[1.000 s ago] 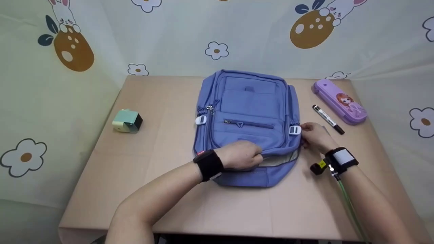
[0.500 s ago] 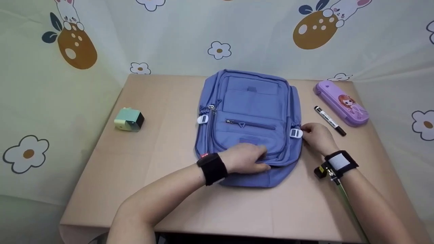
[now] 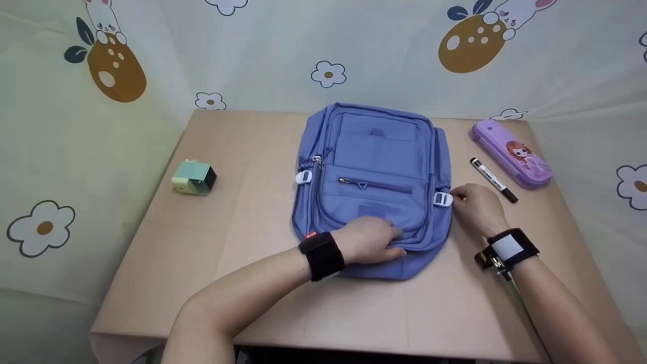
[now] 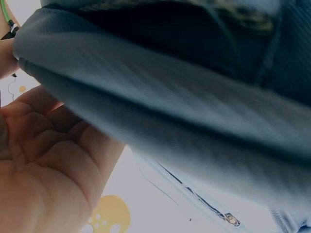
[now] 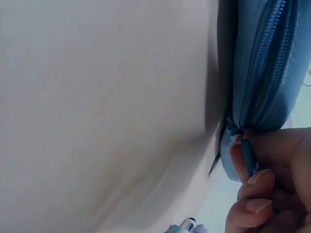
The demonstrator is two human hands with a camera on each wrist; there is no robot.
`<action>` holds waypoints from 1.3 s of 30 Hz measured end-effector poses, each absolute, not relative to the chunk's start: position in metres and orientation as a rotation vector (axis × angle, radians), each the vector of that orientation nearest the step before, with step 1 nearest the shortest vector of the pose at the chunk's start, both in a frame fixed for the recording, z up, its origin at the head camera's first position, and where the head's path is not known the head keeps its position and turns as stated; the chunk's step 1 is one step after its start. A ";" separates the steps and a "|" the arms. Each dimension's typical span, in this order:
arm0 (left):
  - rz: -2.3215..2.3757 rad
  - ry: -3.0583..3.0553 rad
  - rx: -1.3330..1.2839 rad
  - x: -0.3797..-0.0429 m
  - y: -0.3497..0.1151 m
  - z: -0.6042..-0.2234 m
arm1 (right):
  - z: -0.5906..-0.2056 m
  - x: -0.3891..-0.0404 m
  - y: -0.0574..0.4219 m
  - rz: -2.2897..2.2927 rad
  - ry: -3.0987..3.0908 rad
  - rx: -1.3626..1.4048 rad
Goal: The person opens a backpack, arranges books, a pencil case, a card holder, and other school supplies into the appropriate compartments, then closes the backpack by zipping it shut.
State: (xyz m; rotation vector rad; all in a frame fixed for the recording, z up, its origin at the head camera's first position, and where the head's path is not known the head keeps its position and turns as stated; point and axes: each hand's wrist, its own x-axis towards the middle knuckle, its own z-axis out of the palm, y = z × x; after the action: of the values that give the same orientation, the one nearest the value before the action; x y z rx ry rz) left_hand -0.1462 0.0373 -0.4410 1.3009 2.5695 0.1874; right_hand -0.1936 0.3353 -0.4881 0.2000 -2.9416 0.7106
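Observation:
A blue backpack (image 3: 379,156) lies front side up on the table. My left hand (image 3: 371,240) is at its lower edge, fingers over the front and thumb at the rim. In the left wrist view the bag's fabric edge (image 4: 160,107) runs between the thumb and fingers of that hand (image 4: 53,160). At the bag's right side, beside the white strap buckle (image 3: 443,199), my right hand (image 3: 480,210) pinches a blue zipper pull (image 5: 248,158). The right wrist view shows the zipper teeth (image 5: 267,48) running up from there, the two rows apart.
A purple pencil case (image 3: 510,151) and a black-and-white marker (image 3: 494,180) lie to the right of the bag. Far left on the table (image 3: 242,212) stands a small green and yellow box-like object (image 3: 193,178). A patterned cloth (image 3: 258,55) hangs behind and at both sides.
The bag's lower edge has come down, so the pale gap beneath it no longer shows. My left fingers have loosened from a curl and spread over the front. The right hand stays by the buckle.

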 end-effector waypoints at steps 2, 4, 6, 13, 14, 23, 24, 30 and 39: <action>0.184 2.569 1.297 -0.146 0.038 -0.440 | -0.485 -0.189 0.337 0.696 -2.967 0.211; 0.183 2.568 1.294 -0.146 0.039 -0.440 | -0.482 -0.183 0.338 0.695 -2.996 0.223; 0.185 2.567 1.293 -0.146 0.039 -0.440 | -0.478 -0.177 0.340 0.695 -3.025 0.239; 0.190 2.580 1.291 -0.146 0.039 -0.441 | -0.470 -0.167 0.341 0.689 -3.104 0.304; 0.190 2.583 1.291 -0.146 0.039 -0.441 | -0.471 -0.168 0.341 0.690 -3.109 0.297; 0.188 2.600 1.282 -0.143 0.044 -0.437 | -0.481 -0.175 0.342 0.666 -3.123 0.237; 0.181 2.608 1.276 -0.142 0.045 -0.435 | -0.482 -0.175 0.342 0.658 -3.118 0.242; 0.079 2.690 1.280 -0.138 0.065 -0.426 | -0.484 -0.172 0.342 0.628 -3.063 0.264; -0.095 2.718 1.123 -0.136 0.107 -0.433 | -0.487 -0.172 0.340 0.644 -2.995 0.241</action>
State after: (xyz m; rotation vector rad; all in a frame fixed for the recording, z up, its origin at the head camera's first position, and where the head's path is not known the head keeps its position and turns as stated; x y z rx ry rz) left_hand -0.1365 0.1072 -0.4328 1.1234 2.7182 -0.0951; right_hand -0.1719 0.3398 -0.4871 0.2408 -2.9946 0.6436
